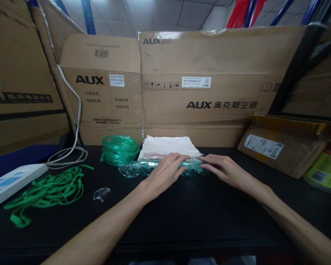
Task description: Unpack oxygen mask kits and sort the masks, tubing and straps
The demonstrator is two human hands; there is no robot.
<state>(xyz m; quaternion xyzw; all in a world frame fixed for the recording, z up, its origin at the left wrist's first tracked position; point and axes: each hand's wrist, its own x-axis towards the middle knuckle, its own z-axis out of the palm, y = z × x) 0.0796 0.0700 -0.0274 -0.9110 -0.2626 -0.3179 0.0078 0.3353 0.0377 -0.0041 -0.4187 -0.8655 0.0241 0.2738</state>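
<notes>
A row of overlapping clear, green-tinted plastic discs (129,170) lies on the black table in front of a white plastic packet (168,145). My left hand (165,169) reaches over the middle of the row, with fingers on top and the thumb on the near side, closed on the discs. At the row's right end is my right hand (226,169). Its fingers are stretched out and apart from the thumb, with the fingertips at the last discs. Whether they press on them is hard to see. Parts of the row are hidden under my left hand.
Left of the discs sit a coil of green tubing (120,149), a tangle of green straps (55,187), small metal hooks (101,194) and a white power strip (16,182). Large cartons (223,81) wall off the back. A smaller box (281,143) and a yellow-green tub (327,171) stand right.
</notes>
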